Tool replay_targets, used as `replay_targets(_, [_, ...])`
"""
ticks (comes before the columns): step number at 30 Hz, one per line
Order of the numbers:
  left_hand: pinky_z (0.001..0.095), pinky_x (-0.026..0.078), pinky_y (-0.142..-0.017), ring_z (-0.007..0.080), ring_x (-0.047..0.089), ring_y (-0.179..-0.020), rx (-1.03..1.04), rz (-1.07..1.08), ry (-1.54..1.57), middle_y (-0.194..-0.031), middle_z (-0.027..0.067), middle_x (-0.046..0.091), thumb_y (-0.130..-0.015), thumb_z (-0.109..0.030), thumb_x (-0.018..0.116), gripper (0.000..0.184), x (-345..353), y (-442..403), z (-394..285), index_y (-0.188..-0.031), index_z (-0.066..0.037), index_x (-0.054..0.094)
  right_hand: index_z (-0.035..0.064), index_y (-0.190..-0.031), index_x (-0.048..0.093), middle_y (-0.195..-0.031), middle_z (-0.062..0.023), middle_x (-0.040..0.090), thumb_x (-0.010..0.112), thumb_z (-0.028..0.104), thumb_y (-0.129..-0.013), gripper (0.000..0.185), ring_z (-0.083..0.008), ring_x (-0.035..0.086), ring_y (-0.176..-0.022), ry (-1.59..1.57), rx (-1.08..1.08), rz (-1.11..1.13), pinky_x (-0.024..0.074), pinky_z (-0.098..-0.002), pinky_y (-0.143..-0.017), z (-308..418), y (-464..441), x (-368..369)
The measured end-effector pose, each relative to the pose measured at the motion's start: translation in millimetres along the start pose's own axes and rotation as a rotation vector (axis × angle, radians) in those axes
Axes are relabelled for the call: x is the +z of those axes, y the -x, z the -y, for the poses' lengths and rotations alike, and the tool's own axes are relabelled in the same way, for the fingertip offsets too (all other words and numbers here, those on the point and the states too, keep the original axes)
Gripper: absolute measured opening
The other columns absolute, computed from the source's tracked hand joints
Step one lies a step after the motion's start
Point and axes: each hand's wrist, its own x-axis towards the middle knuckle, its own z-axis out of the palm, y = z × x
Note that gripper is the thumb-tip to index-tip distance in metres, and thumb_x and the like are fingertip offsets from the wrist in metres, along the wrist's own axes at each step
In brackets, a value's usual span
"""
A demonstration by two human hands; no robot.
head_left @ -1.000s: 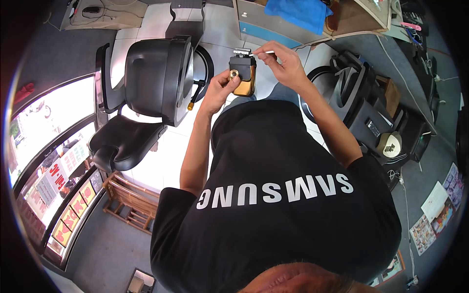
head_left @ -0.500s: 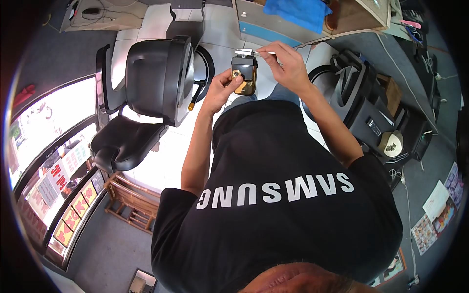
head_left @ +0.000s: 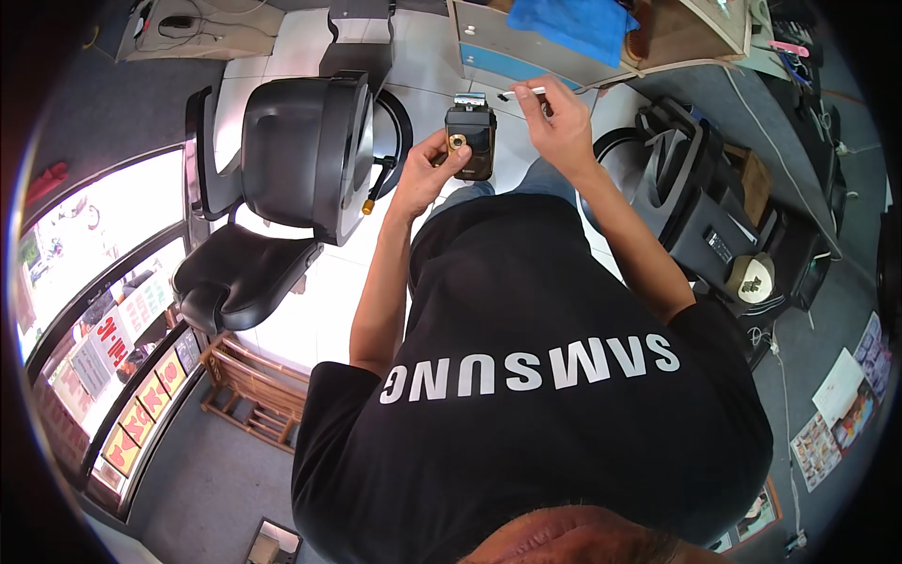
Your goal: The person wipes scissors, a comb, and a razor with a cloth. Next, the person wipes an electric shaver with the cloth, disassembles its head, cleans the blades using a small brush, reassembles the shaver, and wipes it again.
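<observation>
My left hand (head_left: 429, 174) is closed around a black and gold electric shaver (head_left: 478, 141), thumb on its front near a round gold-rimmed button. The shaver stands upright, its metal head (head_left: 470, 100) uncovered at the top. To the right of it, my right hand (head_left: 562, 122) pinches a small cleaning brush (head_left: 523, 92) with a white handle. The brush's dark tip points left toward the shaver head, a short gap away from it.
A black barber chair (head_left: 291, 155) stands to the left, and another dark chair (head_left: 676, 179) is on the right. Ahead is a drawer cabinet (head_left: 517, 70) with a blue cloth (head_left: 573, 28) on top. A bamboo rack (head_left: 249, 390) sits at lower left.
My right hand has drawn the brush away from the shaver head, up and to the right. The shaver has turned slightly in my left hand.
</observation>
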Motion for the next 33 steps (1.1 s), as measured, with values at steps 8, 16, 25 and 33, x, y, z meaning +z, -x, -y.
replay_targets(8, [0.0312,0.051,-0.093,0.0108,0.064,-0.100,-0.041,0.097,0.081,-0.109,0.0038,0.073,-0.102,-0.034,0.072,0.046,-7,1,5,-0.132,0.000,0.067,0.0038,-0.104,0.075,-0.078,-0.0009,0.070,0.067,0.024,-0.104,0.022,-0.0077,0.060,-0.065,-0.285,0.315,0.059,0.0461,-0.0264,-0.058,-14,-5,1])
replay_targets(16, [0.0312,0.053,-0.085,0.0135,0.066,-0.096,0.012,-0.035,-0.118,-0.107,0.0067,0.073,-0.096,-0.031,0.080,0.043,7,2,-4,-0.124,0.000,0.069,0.0034,-0.102,0.074,-0.070,-0.0013,0.063,0.065,0.023,-0.105,0.022,-0.0082,0.051,-0.059,-0.114,0.267,-0.057,0.0421,-0.0269,-0.056,-16,-7,-2])
replay_targets(25, [0.0387,0.051,-0.072,0.0245,0.061,-0.080,0.512,-0.415,-0.801,-0.085,0.0062,0.069,-0.074,-0.023,0.093,0.047,29,-2,-14,-0.112,-0.003,0.073,0.0008,-0.106,0.070,-0.089,-0.0040,0.066,0.059,0.017,-0.109,0.020,-0.0098,0.055,-0.071,-0.076,-0.147,0.046,0.0461,-0.0255,-0.065,27,-12,-15])
replay_targets(33, [0.0384,0.049,-0.075,0.0249,0.059,-0.080,0.557,-0.363,-0.893,-0.086,0.0044,0.069,-0.073,-0.021,0.093,0.048,25,0,-23,-0.114,-0.005,0.074,0.0047,-0.102,0.071,-0.088,-0.0043,0.067,0.062,0.020,-0.107,0.018,-0.0132,0.055,-0.065,-0.070,-0.110,0.125,0.0445,-0.0299,-0.060,29,-17,-19])
